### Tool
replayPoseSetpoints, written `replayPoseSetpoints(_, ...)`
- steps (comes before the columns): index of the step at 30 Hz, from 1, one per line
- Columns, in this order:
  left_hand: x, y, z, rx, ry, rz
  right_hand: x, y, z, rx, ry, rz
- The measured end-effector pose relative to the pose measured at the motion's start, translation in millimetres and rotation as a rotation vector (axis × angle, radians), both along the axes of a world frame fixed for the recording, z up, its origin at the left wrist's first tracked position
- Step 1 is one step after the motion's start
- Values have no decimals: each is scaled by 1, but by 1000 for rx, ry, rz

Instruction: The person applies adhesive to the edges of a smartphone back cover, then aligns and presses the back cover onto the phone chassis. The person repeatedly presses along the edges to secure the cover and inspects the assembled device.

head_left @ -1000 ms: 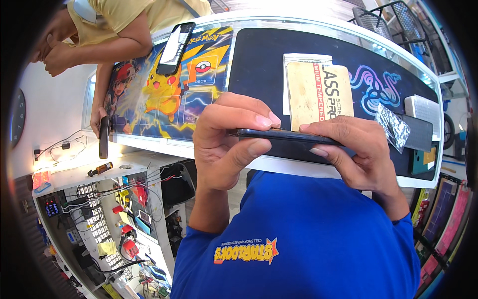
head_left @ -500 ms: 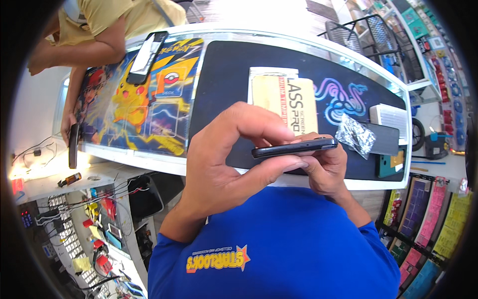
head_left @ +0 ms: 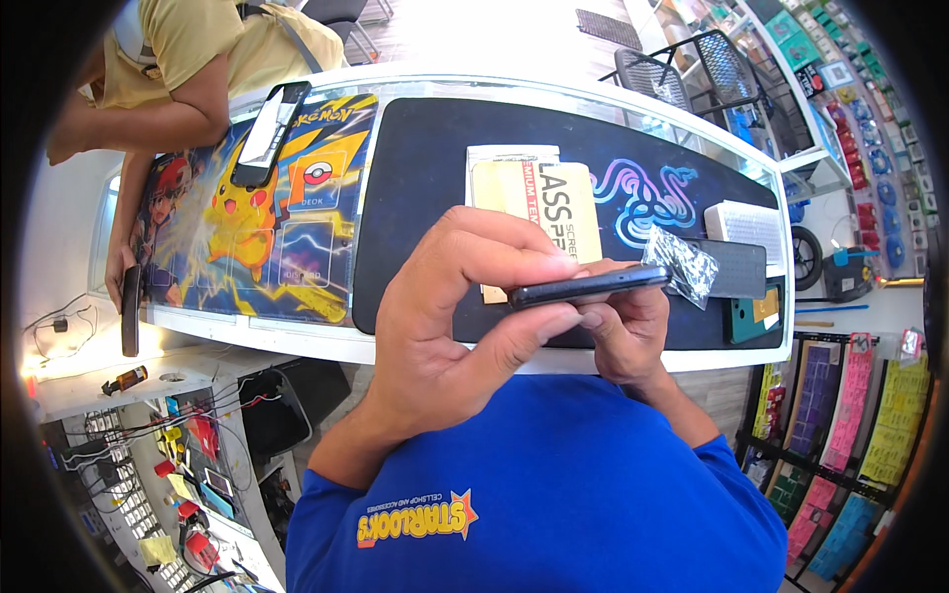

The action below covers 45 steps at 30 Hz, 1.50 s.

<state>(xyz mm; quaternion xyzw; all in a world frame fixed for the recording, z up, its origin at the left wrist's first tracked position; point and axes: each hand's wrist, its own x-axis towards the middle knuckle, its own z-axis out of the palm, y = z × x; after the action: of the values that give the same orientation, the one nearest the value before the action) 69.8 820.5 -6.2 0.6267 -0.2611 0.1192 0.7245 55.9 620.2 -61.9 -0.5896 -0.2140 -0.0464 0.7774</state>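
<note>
A dark smartphone (head_left: 593,287) is held edge-on in front of my chest, between both hands. My left hand (head_left: 445,306) pinches its left part, thumb below and fingers above. My right hand (head_left: 629,331) grips the other end, its thumb underneath and its fingers behind. The phone's two faces are mostly hidden at this angle. Just beyond it, a cream and red cardboard sleeve (head_left: 539,203) lies on the black mat (head_left: 420,188), partly covered by my left hand. Right of my right hand lies a crumpled clear plastic wrapper (head_left: 682,267).
Beside the wrapper are a dark flat box (head_left: 739,269), a white box (head_left: 746,232) and a green box (head_left: 753,316). Across the counter at left, a person in yellow (head_left: 198,79) holds a dark phone (head_left: 130,311). Another phone (head_left: 269,136) rests on the colourful mat (head_left: 331,237).
My view has shifted slightly, so the counter sits further left in the picture. Both hands keep hold of the phone, which is tilted a little differently.
</note>
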Motion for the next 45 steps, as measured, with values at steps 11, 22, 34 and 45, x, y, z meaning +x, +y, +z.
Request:
replayPoseSetpoints(11,1,-4,-4,-192,421,-56,1,13,27,99,403,12)
replayPoseSetpoints(22,6,-6,-28,-288,599,-249,13,24,39,125,687,149)
replayPoseSetpoints(34,4,14,-42,-786,664,-381,17,1,25,-246,516,171)
replayPoseSetpoints(45,-18,23,-6,-649,826,-270,11,5,25,-235,406,115)
